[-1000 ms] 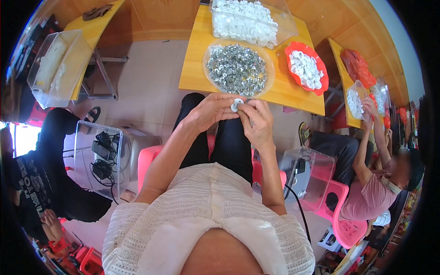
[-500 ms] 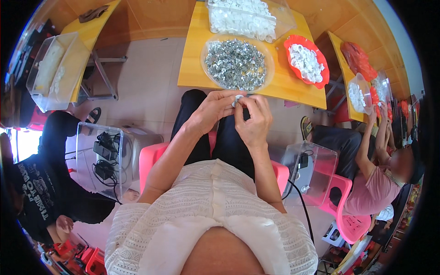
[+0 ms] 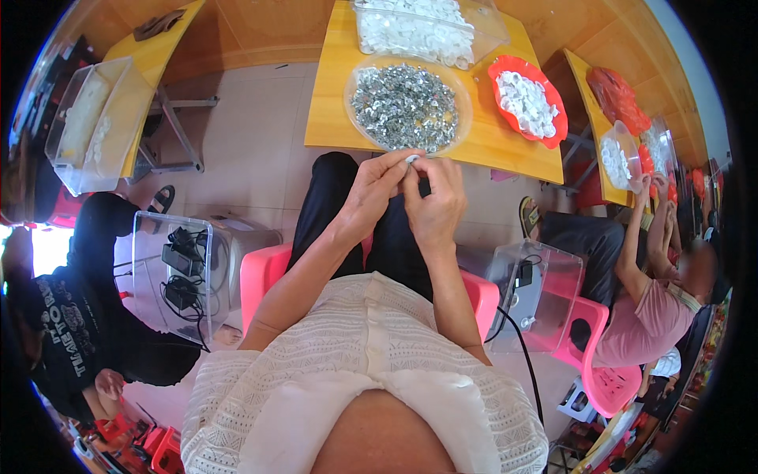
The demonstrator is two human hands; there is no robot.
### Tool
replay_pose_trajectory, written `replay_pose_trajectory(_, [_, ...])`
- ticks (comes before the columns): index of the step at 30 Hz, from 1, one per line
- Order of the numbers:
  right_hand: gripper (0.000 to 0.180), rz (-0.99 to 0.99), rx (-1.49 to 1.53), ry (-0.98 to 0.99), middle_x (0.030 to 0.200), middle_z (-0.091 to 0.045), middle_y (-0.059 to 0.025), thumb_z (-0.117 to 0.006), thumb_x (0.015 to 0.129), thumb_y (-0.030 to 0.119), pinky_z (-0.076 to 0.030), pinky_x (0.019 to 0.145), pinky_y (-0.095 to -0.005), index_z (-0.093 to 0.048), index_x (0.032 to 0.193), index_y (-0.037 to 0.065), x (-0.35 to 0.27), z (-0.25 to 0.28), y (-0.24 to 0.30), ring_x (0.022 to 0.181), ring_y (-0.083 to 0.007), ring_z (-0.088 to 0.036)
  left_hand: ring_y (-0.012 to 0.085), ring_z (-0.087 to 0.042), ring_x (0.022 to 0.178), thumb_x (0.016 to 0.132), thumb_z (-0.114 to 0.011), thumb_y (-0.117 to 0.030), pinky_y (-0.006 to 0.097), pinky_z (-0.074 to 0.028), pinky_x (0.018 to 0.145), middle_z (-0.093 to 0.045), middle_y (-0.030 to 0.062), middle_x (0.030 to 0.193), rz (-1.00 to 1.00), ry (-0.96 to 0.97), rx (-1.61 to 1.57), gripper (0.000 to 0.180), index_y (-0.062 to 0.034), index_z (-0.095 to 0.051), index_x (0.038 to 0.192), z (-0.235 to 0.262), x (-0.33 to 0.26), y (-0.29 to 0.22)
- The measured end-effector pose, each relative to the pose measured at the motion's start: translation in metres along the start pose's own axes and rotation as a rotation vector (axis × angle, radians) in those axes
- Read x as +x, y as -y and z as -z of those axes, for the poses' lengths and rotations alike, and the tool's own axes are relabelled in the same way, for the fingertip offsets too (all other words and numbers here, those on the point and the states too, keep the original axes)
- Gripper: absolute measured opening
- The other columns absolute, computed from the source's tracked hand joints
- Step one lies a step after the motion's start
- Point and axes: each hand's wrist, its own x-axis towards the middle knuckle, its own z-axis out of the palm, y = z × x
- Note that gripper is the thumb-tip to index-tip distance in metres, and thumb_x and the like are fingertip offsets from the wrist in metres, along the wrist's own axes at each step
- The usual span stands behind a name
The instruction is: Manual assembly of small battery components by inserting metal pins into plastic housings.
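Note:
Over my lap, right at the table's near edge, my left hand [image 3: 377, 183] and my right hand [image 3: 435, 197] meet fingertip to fingertip. Pinched between them is a small white plastic piece [image 3: 412, 159], mostly covered by the fingers. Just beyond the fingers lies a round clear tray [image 3: 350, 118] heaped with small shiny metal pieces [image 3: 407, 107]. Behind it stands a clear plastic box [image 3: 482, 47] full of white plastic pieces [image 3: 418, 28]. To the right, a red scalloped bowl [image 3: 562, 126] holds more white pieces [image 3: 527, 103].
My yellow table [image 3: 328, 87] stands ahead. Clear boxes with cables and adapters sit at my left [image 3: 178, 276] and right [image 3: 533, 296]. A person in dark clothes [image 3: 95, 316] sits left; a person in pink [image 3: 643, 324] works at another table on the right.
Both hands have moved slightly forward toward the tray, and my right fingers have closed in more upright around the white piece, covering more of it.

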Motion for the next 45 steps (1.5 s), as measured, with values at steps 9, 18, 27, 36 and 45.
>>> replay_pose_trajectory(9, [0.019, -0.504, 0.715, 0.174, 0.081, -0.056, -0.0018, -0.067, 0.071, -0.001, -0.047, 0.066, -0.0223, -0.056, 0.086, 0.003, 0.001, 0.008, -0.021, 0.074, -0.0085, -0.056, 0.0190, -0.054, 0.107, 0.093, -0.042, -0.012, 0.030, -0.044, 0.092, -0.053, 0.0141, 0.118, -0.018, 0.146, -0.026, 0.034, 0.0056, -0.045, 0.122, 0.000, -0.005, -0.017])
replay_pose_trajectory(18, [0.017, -0.495, 0.668, 0.157, 0.077, -0.057, -0.0010, -0.066, 0.071, -0.002, -0.047, 0.066, -0.0216, -0.057, 0.084, 0.003, 0.002, 0.007, -0.015, 0.072, -0.0076, -0.056, 0.0185, -0.053, 0.108, 0.093, -0.041, -0.012, 0.030, -0.044, 0.093, -0.053, 0.0139, 0.118, -0.005, 0.101, 0.053, 0.035, 0.0058, -0.044, 0.123, -0.003, -0.006, -0.016])
replay_pose_trajectory(27, [0.019, -0.358, 0.481, 0.066, 0.074, -0.058, -0.0048, -0.067, 0.067, -0.001, -0.045, 0.063, -0.0243, -0.056, 0.082, 0.003, -0.002, 0.003, -0.012, 0.069, -0.0128, -0.057, 0.0154, -0.054, 0.104, 0.093, -0.042, -0.010, 0.027, -0.043, 0.091, -0.056, 0.0098, 0.112, -0.092, 0.060, 0.177, 0.032, 0.0047, -0.046, 0.122, -0.006, -0.008, -0.009])
replay_pose_trajectory(36, [0.020, -0.330, 0.418, 0.010, 0.074, -0.057, -0.0063, -0.067, 0.065, -0.002, -0.046, 0.065, -0.0265, -0.056, 0.081, 0.003, -0.005, -0.010, -0.014, 0.068, -0.0154, -0.057, 0.0139, -0.058, 0.090, 0.092, -0.039, -0.002, 0.025, -0.047, 0.080, -0.061, 0.0095, 0.099, -0.286, -0.021, 0.613, 0.027, 0.0045, -0.053, 0.114, -0.001, -0.001, -0.004])
replay_pose_trajectory(45, [0.009, -0.459, 0.409, -0.080, 0.071, -0.056, -0.0024, -0.060, 0.081, 0.005, -0.043, 0.063, -0.0226, -0.057, 0.088, 0.000, -0.021, 0.015, -0.025, 0.067, -0.0088, -0.052, 0.0241, -0.053, 0.110, 0.092, -0.042, -0.011, 0.031, -0.044, 0.093, -0.054, 0.0183, 0.115, 0.104, 0.083, -0.110, 0.033, 0.0069, -0.046, 0.120, 0.005, 0.008, -0.018])
